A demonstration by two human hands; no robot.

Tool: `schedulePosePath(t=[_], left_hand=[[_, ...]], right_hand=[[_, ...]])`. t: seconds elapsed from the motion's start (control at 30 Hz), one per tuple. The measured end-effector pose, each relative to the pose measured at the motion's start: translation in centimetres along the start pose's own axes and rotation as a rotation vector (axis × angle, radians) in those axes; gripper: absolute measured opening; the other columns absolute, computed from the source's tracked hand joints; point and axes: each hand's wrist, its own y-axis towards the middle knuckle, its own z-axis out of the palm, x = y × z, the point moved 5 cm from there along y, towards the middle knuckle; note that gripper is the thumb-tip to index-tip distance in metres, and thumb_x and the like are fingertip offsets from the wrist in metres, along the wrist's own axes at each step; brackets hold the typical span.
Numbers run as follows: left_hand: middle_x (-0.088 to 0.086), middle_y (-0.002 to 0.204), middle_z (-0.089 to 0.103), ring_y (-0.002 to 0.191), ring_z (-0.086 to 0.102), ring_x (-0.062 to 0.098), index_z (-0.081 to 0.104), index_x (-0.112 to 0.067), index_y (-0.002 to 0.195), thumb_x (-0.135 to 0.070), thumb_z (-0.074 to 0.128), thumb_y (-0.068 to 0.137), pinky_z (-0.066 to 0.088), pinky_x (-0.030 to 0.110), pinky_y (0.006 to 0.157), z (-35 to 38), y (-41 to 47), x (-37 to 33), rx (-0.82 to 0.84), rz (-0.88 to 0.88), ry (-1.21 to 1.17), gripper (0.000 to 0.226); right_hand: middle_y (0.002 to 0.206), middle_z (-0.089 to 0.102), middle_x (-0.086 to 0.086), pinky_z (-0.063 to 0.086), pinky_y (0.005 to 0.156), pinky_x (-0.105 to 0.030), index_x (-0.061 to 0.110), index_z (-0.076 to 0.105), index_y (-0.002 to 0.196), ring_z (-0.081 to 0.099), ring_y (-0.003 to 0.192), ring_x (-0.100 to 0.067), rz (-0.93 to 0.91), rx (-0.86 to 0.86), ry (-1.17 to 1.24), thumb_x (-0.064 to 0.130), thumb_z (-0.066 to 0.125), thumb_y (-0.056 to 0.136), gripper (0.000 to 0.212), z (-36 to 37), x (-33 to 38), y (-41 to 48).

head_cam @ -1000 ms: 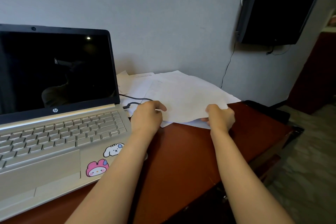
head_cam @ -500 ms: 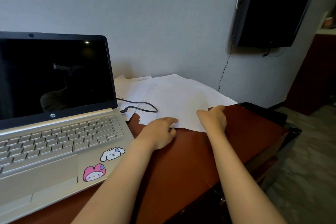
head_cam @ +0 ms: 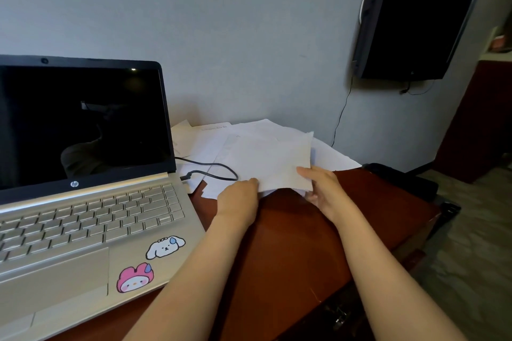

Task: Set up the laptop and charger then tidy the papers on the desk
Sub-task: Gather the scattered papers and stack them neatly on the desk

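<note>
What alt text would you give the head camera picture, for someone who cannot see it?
A person's left hand and right hand hold white sheets above a loose pile of papers on a red-brown desk. Left of them stands an open silver laptop, screen dark, with a black cable beside it.

Open silver laptop (head_cam: 91,202) (screen dark) at left edge of desk (head_cam: 291,243); black charger cable (head_cam: 213,170) over loose white papers (head_cam: 266,158) along back edge.

Bare left hand (head_cam: 238,201), bare right hand (head_cam: 323,188), both forearms bare, uncovered to frame's edge
</note>
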Motion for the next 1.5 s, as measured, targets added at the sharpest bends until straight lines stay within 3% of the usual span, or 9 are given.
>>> schedulePosePath(t=[0.1, 0.2, 0.4, 0.67, 0.77, 0.87, 1.03, 1.27, 1.5], left_hand=[[0.017, 0.120, 0.056, 0.111, 0.055, 0.033, 0.048, -0.005, 0.119, 0.002, 0.041, 0.090, 0.044, 0.035, 0.085, -0.5, 0.5, 0.4, -0.064, -0.064, 0.045, 0.031], [0.020, 0.116, 0.058, 0.107, 0.055, 0.036, 0.051, -0.002, 0.111, -0.002, 0.037, 0.094, 0.042, 0.035, 0.083, -0.7, 1.0, 1.8, -0.127, -0.141, -0.087, 0.022], [0.022, 0.114, 0.060, 0.106, 0.056, 0.038, 0.054, -0.001, 0.110, -0.002, 0.033, 0.095, 0.045, 0.037, 0.084, -0.8, 1.1, 2.6, -0.159, -0.183, -0.145, 0.025], [0.019, 0.115, 0.059, 0.106, 0.054, 0.037, 0.051, -0.004, 0.116, -0.011, 0.030, 0.099, 0.041, 0.034, 0.081, -0.7, 1.4, 2.1, -0.179, -0.165, -0.221, 0.028], [0.019, 0.111, 0.060, 0.103, 0.054, 0.036, 0.050, -0.005, 0.112, -0.012, 0.032, 0.098, 0.037, 0.032, 0.073, -1.2, 1.1, 1.8, -0.225, -0.127, -0.243, 0.024], [0.020, 0.109, 0.061, 0.102, 0.054, 0.037, 0.052, -0.006, 0.109, -0.012, 0.034, 0.098, 0.040, 0.034, 0.075, -1.9, 1.0, 1.5, -0.274, -0.102, -0.288, 0.022], [0.021, 0.100, 0.062, 0.093, 0.053, 0.039, 0.053, -0.009, 0.109, -0.006, 0.034, 0.096, 0.037, 0.035, 0.071, -3.1, 0.3, 0.9, -0.363, -0.054, -0.293, 0.024], [0.012, 0.114, 0.060, 0.102, 0.056, 0.037, 0.042, -0.015, 0.132, 0.000, 0.035, 0.092, 0.038, 0.035, 0.074, -3.2, 0.1, -0.2, -0.330, -0.025, -0.112, 0.043], [0.009, 0.118, 0.054, 0.107, 0.059, 0.031, 0.041, -0.007, 0.121, 0.002, 0.038, 0.093, 0.045, 0.035, 0.080, -1.0, 0.1, -2.5, -0.218, 0.097, 0.104, 0.030]], right_hand=[[0.086, 0.067, -0.008, 0.043, 0.058, -0.029, 0.017, 0.062, 0.085, 0.053, 0.067, -0.018, -0.105, -0.186, -0.086, 0.026, 0.045, 0.096, 0.023, -0.5, 0.4, 0.9], [0.125, 0.060, -0.010, 0.042, 0.092, -0.035, 0.015, 0.064, 0.110, 0.054, 0.108, -0.025, -0.270, -0.402, -0.672, 0.019, 0.040, 0.095, 0.029, -1.5, 1.2, 2.0], [0.153, 0.023, -0.010, 0.019, 0.115, -0.043, 0.016, 0.025, 0.147, 0.021, 0.141, -0.028, -0.103, -0.230, -1.380, 0.039, 0.031, 0.097, 0.055, -1.3, 0.0, 5.3], [0.131, 0.054, -0.014, 0.040, 0.095, -0.032, 0.006, 0.049, 0.129, 0.049, 0.120, -0.032, -0.118, -0.344, -0.739, 0.023, 0.059, 0.088, 0.046, 0.0, 0.8, 5.9], [0.101, 0.068, -0.022, 0.044, 0.074, -0.030, 0.007, 0.063, 0.085, 0.060, 0.077, -0.028, -0.088, -0.358, -0.570, 0.021, 0.065, 0.079, 0.016, 0.0, 0.7, 6.1], [0.069, 0.063, -0.014, 0.041, 0.063, -0.027, 0.010, 0.058, 0.065, 0.053, 0.058, -0.021, -0.053, -0.279, -0.537, 0.023, 0.067, 0.079, 0.022, 1.0, 0.5, 5.4], [0.056, 0.051, -0.008, 0.037, 0.054, -0.028, 0.006, 0.057, 0.076, 0.048, 0.051, -0.020, -0.115, -0.177, -0.566, 0.010, 0.056, 0.083, 0.008, 2.9, 0.5, 3.4], [0.078, 0.055, -0.001, 0.040, 0.048, -0.020, 0.012, 0.055, 0.091, 0.055, 0.063, -0.021, -0.345, -0.473, -0.202, 0.009, 0.044, 0.090, 0.012, 0.9, 2.7, 0.2], [0.097, 0.063, -0.011, 0.044, 0.037, -0.018, 0.007, 0.052, 0.115, 0.058, 0.056, -0.019, -0.176, -0.344, -0.161, 0.013, 0.038, 0.096, 0.024, 1.6, 0.7, 0.0]])
